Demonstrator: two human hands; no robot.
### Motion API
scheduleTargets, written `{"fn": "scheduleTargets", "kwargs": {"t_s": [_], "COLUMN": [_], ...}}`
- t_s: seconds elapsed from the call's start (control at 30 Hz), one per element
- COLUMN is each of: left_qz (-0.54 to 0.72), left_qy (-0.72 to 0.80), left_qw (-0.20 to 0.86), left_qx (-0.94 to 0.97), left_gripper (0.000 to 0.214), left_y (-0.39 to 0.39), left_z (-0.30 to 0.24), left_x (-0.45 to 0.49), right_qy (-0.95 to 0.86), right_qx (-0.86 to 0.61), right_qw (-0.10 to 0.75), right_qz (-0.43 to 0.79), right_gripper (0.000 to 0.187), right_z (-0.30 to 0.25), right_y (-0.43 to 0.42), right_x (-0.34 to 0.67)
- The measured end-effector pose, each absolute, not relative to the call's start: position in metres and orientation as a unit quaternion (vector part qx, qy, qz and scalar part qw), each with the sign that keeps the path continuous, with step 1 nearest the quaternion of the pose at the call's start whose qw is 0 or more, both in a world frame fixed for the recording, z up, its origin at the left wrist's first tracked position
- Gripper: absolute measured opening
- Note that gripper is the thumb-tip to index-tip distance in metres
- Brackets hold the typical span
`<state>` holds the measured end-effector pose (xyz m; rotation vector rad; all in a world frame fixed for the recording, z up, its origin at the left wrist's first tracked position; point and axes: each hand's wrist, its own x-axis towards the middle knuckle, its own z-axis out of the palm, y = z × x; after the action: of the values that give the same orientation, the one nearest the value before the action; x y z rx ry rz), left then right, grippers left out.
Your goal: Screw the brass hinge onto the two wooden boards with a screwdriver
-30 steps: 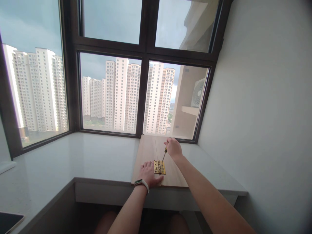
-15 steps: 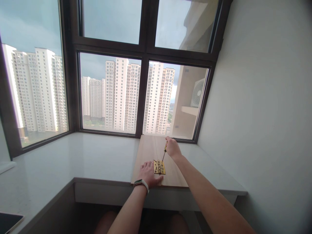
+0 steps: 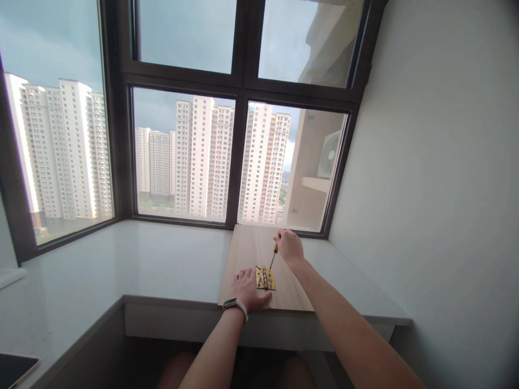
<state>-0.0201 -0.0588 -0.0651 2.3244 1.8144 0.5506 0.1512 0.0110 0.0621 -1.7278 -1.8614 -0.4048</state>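
Note:
A gold-coloured hinge [image 3: 265, 278] lies opened flat across the seam between two light wooden boards [image 3: 243, 246]. Several small dark screws show on its leaves, too small to make out singly. My right hand [image 3: 290, 246] is closed round the handle of a screwdriver [image 3: 273, 255] with a yellow and black grip. The shaft slants down, its tip at the hinge's upper right part. My left hand [image 3: 247, 289] lies flat with fingers spread on the left board and thumb below the hinge's lower edge, holding nothing. A watch [image 3: 235, 305] is on the left wrist.
The boards rest on a white counter [image 3: 174, 265] whose front edge drops off before my knees. Dark-framed windows [image 3: 239, 162] rise behind it, with a white wall [image 3: 430, 162] on the right. A dark-screened flat device [image 3: 16, 370] lies at the lower left.
My right hand has shifted slightly to the right and turned on the screwdriver handle. The left hand, hinge and boards keep their places.

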Motion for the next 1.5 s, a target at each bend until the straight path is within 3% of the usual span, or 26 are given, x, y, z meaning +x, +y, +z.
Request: {"fn": "scheduleTargets", "kwargs": {"t_s": [0.13, 0.3, 0.5, 1.0, 1.23, 1.4, 1.5], "left_qz": [0.191, 0.193, 0.2, 0.191, 0.182, 0.196, 0.205], "left_qy": [0.6, 0.599, 0.596, 0.602, 0.604, 0.601, 0.597], "left_qw": [0.064, 0.062, 0.067, 0.069, 0.079, 0.073, 0.068], "left_qx": [0.774, 0.775, 0.775, 0.772, 0.772, 0.772, 0.773], "left_gripper": [0.105, 0.107, 0.106, 0.106, 0.105, 0.107, 0.107], "left_y": [-0.0572, -0.056, -0.0561, -0.0579, -0.0587, -0.0553, -0.054], "left_z": [-0.0675, -0.0686, -0.0685, -0.066, -0.0641, -0.0694, -0.0718], "left_x": [-0.0203, -0.0209, -0.0207, -0.02, -0.0204, -0.0209, -0.0208], "right_qy": [-0.723, -0.742, -0.723, -0.714, -0.704, -0.687, -0.69], "right_qx": [-0.612, -0.58, -0.602, -0.603, -0.61, -0.626, -0.628], "right_qw": [0.295, 0.317, 0.319, 0.336, 0.341, 0.342, 0.336], "right_qz": [-0.128, -0.107, -0.114, -0.113, -0.127, -0.137, -0.128], "right_gripper": [0.012, 0.027, 0.016, 0.027, 0.01, 0.016, 0.011], "right_z": [0.061, 0.0589, 0.0604, 0.0615, 0.0597, 0.0578, 0.0571], "right_y": [0.0139, 0.0163, 0.0139, 0.0161, 0.0172, 0.0143, 0.0149], "right_x": [0.1518, 0.1508, 0.1509, 0.1521, 0.1539, 0.1559, 0.1569]}}
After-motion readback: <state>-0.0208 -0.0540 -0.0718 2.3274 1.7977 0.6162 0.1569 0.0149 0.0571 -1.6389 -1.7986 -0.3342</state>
